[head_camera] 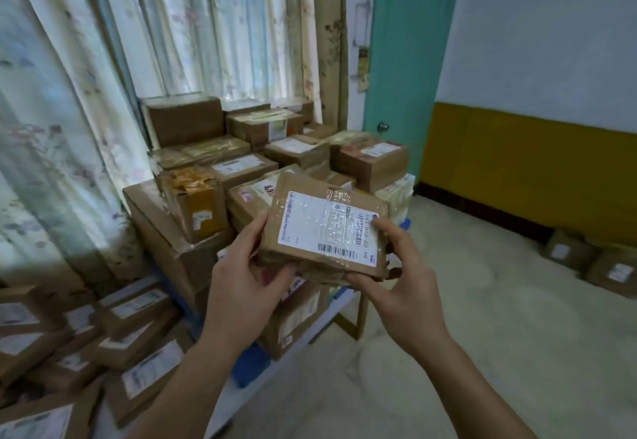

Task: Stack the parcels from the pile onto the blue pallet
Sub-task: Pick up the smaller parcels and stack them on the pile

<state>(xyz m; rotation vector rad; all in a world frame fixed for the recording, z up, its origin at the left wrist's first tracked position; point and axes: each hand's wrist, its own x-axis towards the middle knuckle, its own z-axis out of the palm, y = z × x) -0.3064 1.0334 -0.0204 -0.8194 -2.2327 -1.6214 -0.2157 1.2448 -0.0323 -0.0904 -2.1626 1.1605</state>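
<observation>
Curtains back a well-stacked pallet (250,371); both hands, left hand (241,287) and right hand (401,287), clamp one parcel (327,228) above it, pile (79,342) beside it remaining.

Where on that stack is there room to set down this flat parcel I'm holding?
Little bare room. The stack is packed box against box from the curtain to the door. The flattest spot is the low boxes just behind the flat parcel. Bare floor lies right.

Pale floral curtains (193,25) hang behind, beside a teal wooden door (406,59) with a round knob (382,126). The white wall (551,31) carries a mustard-yellow lower band (517,169), possibly painted.
</observation>
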